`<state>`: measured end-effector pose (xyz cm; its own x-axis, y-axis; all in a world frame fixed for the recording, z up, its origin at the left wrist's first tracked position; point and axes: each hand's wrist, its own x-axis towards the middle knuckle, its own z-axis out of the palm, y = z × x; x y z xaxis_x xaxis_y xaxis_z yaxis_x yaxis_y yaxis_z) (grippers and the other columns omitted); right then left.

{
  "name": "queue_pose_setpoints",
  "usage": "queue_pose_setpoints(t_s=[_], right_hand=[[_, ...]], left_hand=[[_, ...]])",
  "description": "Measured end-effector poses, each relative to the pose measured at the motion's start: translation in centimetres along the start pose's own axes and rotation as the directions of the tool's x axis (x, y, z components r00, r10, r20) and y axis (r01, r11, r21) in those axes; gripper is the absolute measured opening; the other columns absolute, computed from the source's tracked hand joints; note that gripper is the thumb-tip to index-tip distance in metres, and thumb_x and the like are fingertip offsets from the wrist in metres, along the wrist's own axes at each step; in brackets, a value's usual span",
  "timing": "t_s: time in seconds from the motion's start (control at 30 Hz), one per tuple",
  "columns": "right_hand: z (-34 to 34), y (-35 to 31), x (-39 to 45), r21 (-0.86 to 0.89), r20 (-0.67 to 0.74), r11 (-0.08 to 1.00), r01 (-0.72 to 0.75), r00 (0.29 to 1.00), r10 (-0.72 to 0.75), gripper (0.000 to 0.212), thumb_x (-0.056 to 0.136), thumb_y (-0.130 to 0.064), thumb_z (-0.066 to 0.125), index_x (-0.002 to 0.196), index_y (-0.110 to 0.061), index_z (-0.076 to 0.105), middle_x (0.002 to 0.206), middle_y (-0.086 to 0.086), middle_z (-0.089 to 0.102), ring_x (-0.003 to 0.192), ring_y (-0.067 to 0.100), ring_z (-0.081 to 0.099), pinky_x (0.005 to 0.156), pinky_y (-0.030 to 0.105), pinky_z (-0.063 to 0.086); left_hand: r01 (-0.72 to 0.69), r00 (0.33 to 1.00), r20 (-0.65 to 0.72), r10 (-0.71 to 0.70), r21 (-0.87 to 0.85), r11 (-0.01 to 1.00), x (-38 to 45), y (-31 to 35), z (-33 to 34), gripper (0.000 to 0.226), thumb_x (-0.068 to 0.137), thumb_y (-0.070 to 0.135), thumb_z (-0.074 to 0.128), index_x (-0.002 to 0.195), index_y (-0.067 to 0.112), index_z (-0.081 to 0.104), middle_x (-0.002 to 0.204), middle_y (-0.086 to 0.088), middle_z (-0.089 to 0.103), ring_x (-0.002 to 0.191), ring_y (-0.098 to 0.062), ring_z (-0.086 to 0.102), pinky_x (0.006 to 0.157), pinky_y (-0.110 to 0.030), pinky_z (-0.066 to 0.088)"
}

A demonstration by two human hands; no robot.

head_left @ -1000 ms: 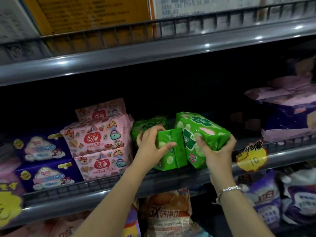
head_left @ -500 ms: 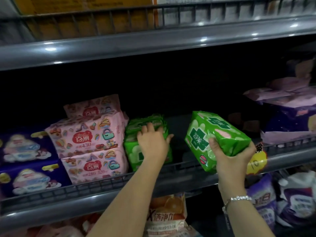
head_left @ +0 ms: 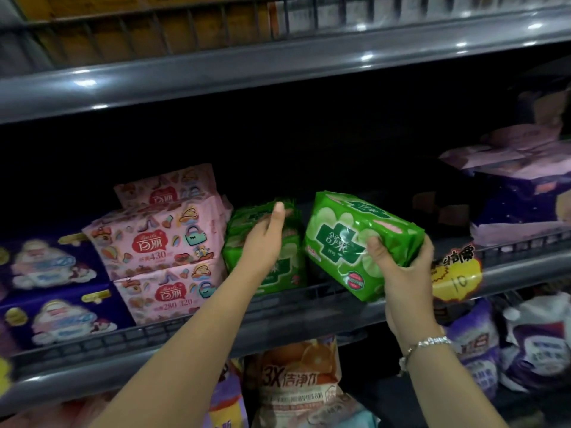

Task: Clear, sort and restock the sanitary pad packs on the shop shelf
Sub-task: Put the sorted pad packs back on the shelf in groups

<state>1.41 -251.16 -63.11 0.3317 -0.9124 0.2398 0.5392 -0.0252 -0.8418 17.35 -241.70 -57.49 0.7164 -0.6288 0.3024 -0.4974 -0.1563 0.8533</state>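
Left hand (head_left: 265, 242): fingers straight and together, palm turned right, lying against the front of the green stack; it grips nothing.
Right hand (head_left: 398, 267): thumb on the front face, fingers curled round the far end of the green pack, gripping it; a bracelet (head_left: 428, 343) sits on the wrist.
Green pack (head_left: 349, 239): held tilted in the air, just right of the green stack, its low corner over the shelf rail.
Green stack (head_left: 278, 264): green packs on the shelf, centre, touching the pink packs on their left.
Pink packs (head_left: 160, 245): piled left of centre, one more behind on top.
Blue packs (head_left: 52, 291): two high, far left, blurred.
Purple packs (head_left: 519, 193): far right on the same shelf, well apart from the green ones.
Shelf rail (head_left: 92, 344): wire rail along the near edge.
Price tag (head_left: 455, 273): yellow star on the rail, right of the held pack.
Lower shelf: an orange bag (head_left: 296, 384) and purple bags (head_left: 537, 347).
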Motion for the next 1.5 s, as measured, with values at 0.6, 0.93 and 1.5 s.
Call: queue_pose_setpoints(t_s=[0.6,0.93,1.5], right_hand=[[6.9,-0.2,1.6,-0.010,0.330,0.998,-0.064,0.942,0.064,0.088,0.054,-0.063,0.079,0.129,-0.042,0.037,0.124,-0.001,0.060,0.107,0.020,0.066,0.083,0.044,0.057],[13.8,4.4,13.8,-0.189,0.440,0.960,-0.206,0.857,0.270,0.037,0.096,-0.029,0.057,0.132,-0.024,0.049,0.108,0.007,0.068,0.097,0.024,0.068,0.091,0.046,0.054],[14.6,8.9,17.0,-0.636,0.400,0.766,0.097,0.890,0.219,0.054,0.092,-0.026,0.064,0.143,-0.019,0.048,0.128,0.007,0.063,0.117,0.023,0.059,0.103,0.034,0.045]], left_hand=[[-0.186,0.983,0.007,0.186,0.008,0.983,-1.9,0.5,-4.9,0.099,0.080,0.029,0.077,0.148,0.033,0.005,0.139,0.008,0.040,0.123,-0.008,0.047,0.098,-0.023,0.041],[0.043,0.954,-0.300,0.010,0.169,0.985,9.2,-2.0,-2.1,0.104,0.087,0.032,0.069,0.153,0.017,-0.010,0.160,-0.009,0.008,0.145,-0.028,0.019,0.115,-0.037,0.023],[0.321,0.922,-0.320,-0.218,0.317,0.893,14.5,-5.2,-1.7,0.077,0.097,0.042,0.050,0.146,-0.009,0.020,0.147,-0.026,0.035,0.136,-0.036,0.035,0.109,-0.035,0.034]])
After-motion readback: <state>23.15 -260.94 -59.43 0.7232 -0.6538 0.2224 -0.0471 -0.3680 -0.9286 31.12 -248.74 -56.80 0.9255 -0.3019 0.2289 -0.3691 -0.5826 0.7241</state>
